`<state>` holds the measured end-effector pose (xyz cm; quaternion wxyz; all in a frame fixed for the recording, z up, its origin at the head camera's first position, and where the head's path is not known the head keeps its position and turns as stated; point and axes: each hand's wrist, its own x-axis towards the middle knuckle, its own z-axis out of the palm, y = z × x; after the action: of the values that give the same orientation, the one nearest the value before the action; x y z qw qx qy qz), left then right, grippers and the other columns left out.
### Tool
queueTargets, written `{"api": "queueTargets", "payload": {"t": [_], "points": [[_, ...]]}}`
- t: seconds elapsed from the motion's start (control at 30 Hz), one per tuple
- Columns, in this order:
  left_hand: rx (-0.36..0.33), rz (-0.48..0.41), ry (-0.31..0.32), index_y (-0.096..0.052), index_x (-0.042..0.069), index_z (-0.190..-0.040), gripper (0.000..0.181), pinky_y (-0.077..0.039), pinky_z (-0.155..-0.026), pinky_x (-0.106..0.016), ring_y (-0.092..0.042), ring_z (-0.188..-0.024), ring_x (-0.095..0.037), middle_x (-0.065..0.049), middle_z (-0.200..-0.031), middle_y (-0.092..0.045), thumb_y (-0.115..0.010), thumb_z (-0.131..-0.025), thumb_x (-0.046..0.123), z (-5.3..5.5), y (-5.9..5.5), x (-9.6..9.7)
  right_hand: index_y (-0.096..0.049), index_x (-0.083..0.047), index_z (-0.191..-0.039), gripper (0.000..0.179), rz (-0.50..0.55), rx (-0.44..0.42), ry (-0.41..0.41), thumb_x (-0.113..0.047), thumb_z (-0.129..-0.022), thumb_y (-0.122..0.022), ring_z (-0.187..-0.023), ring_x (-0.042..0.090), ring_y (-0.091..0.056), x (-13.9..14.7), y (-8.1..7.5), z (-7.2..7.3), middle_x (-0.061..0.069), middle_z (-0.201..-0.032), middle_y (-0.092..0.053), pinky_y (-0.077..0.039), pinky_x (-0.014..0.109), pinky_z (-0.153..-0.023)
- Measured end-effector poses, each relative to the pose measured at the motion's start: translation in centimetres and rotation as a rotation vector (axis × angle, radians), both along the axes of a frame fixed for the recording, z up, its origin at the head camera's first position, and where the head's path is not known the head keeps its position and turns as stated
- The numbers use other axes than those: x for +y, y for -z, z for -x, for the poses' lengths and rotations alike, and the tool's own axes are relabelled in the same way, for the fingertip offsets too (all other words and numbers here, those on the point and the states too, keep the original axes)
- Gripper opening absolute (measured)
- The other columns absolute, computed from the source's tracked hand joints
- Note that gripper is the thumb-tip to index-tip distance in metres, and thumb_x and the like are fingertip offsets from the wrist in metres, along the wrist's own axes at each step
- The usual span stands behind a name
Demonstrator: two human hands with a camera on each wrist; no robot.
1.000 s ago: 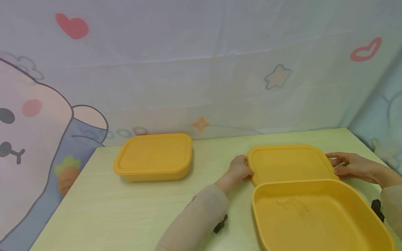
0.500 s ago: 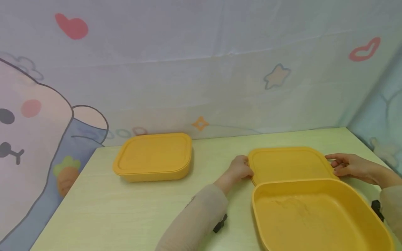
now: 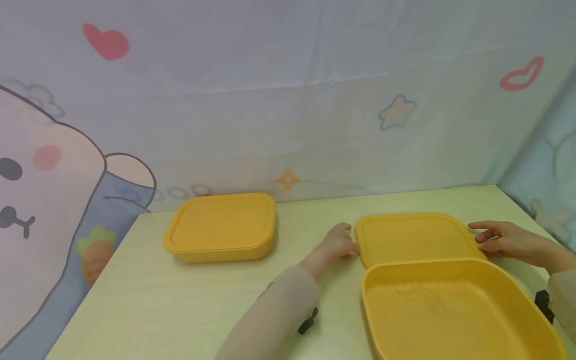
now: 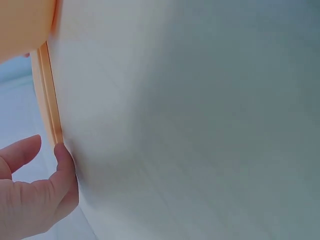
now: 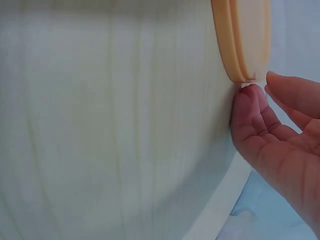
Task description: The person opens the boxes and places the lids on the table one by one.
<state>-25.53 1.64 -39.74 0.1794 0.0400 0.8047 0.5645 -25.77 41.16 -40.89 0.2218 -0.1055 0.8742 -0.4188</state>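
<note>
A flat yellow lid (image 3: 416, 237) lies on the table at the right, directly behind a large yellow open box (image 3: 454, 320) that hides its near edge. My left hand (image 3: 333, 247) is at the lid's left side with fingers spread; in the left wrist view one fingertip sits right at the lid's rim (image 4: 47, 95), the thumb and index apart. Beyond the lid's right end is my right hand (image 3: 513, 242), fingers loosely bent. The right wrist view shows its fingertips (image 5: 252, 92) close to the lid's corner, holding nothing.
A second yellow box (image 3: 220, 222) with its lid on stands at the back left, near the printed cloth backdrop (image 3: 288, 125). Pale yellow-green tabletop (image 3: 180, 310) spreads between it and the open box. A side cloth (image 3: 555, 165) hangs at the right.
The lid has slid slightly toward the open box. My left fingers have loosened from its left edge and the hand has drawn a little left. The right hand has hardly moved.
</note>
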Motion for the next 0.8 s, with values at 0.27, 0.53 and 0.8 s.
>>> {"api": "queueTargets", "payload": {"t": [0.27, 0.53, 0.8], "points": [[0.012, -0.057, 0.002, -0.047, -0.008, -0.14, 0.054, -0.051, -0.071, -0.026, -0.052, -0.085, -0.017, -0.018, -0.113, -0.059, -0.063, -0.088, -0.008, 0.2, -0.5, -1.2, -0.016, 0.024, -0.147, 0.064, -0.122, 0.071, 0.024, -0.004, -0.103, -0.053, -0.099, 0.015, -0.062, 0.2, -1.2, -0.3, 0.031, -0.123, -0.051, -0.059, 0.039, -0.085], [0.042, -0.063, 0.026, -0.048, -0.007, -0.14, 0.048, -0.05, -0.07, -0.027, -0.053, -0.086, -0.018, -0.019, -0.11, -0.062, -0.057, -0.093, -0.002, 0.3, -1.7, -2.4, -0.018, 0.022, -0.148, 0.06, -0.144, 0.093, 0.042, -0.005, -0.105, -0.051, -0.095, 0.002, -0.057, 0.0, -2.8, -0.6, 0.026, -0.118, -0.051, -0.058, 0.039, -0.084], [0.085, 0.0, 0.071, -0.051, -0.004, -0.139, 0.044, -0.057, -0.091, -0.043, -0.063, -0.107, -0.035, -0.019, -0.114, -0.063, -0.059, -0.097, 0.002, -0.2, -3.3, -3.8, -0.019, 0.022, -0.147, 0.059, -0.129, 0.114, 0.045, -0.005, -0.106, -0.051, -0.09, -0.002, -0.056, -0.6, -4.1, -0.7, 0.018, -0.114, -0.053, -0.057, 0.03, -0.08]]}}
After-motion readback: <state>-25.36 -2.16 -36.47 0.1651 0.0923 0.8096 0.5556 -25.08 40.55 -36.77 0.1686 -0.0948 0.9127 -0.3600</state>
